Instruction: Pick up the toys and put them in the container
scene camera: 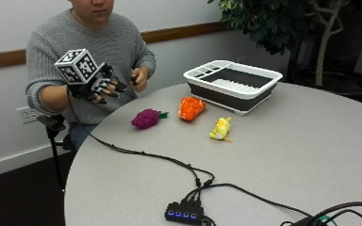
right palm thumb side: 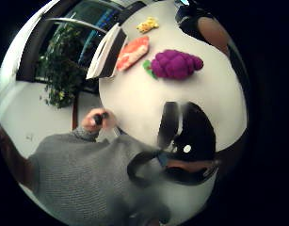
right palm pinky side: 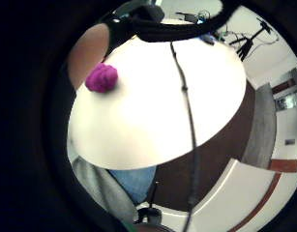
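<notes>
Three toys on the table, none in the container; gloved hand raised, holding nothing.

Purple grape toy [scene camera: 146, 118] lies on the round grey table [scene camera: 294, 155], the toy farthest from the white-and-dark container [scene camera: 233, 84] and nearest the person. Orange toy [scene camera: 191, 108] lies between the grapes and the container, near the container's front wall but apart from it. Yellow toy [scene camera: 220, 129] lies on the table in front of the container, beside the orange toy and apart from it. Right hand [scene camera: 98, 88] is held in the air past the table edge, on the grapes' side, well apart from the container; fingers spread and relaxed, nothing grasped. The bare hand [scene camera: 138, 77] is up at the chest, curled round a small dark object.
</notes>
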